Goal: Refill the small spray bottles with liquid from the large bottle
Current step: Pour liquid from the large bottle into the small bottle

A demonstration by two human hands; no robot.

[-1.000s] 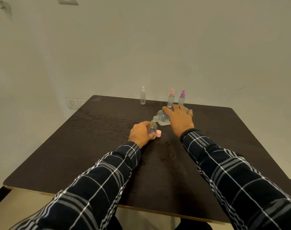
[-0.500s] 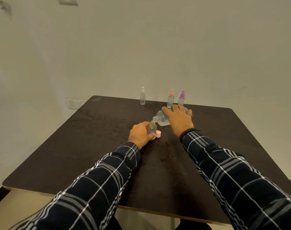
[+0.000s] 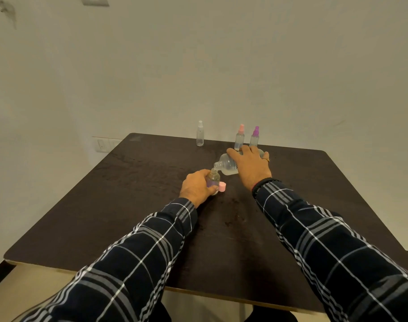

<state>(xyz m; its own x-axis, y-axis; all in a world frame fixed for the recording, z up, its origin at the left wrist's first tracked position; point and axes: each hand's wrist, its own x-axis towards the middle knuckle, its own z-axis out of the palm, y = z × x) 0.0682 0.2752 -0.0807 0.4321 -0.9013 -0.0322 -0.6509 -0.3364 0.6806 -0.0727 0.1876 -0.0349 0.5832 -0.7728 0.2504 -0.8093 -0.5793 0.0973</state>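
The large clear plastic bottle [image 3: 226, 165] lies tilted under the right hand [image 3: 250, 168], its mouth over the small clear bottle [image 3: 213, 180], which stands uncapped and upright in the left hand [image 3: 196, 187].

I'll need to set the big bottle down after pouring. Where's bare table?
Bare: table left of the left hand, and right of the right hand. Crowded: around the pink cap between the hands, and by the far spray bottles.

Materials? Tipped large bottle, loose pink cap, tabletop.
Large bottle: transparent, liquid visible inside; plastic or glass, cannot tell. Pink cap: opaque, matte, likely plastic. Table: dark matte wood-grain top with a pale front edge, probably laminated board.
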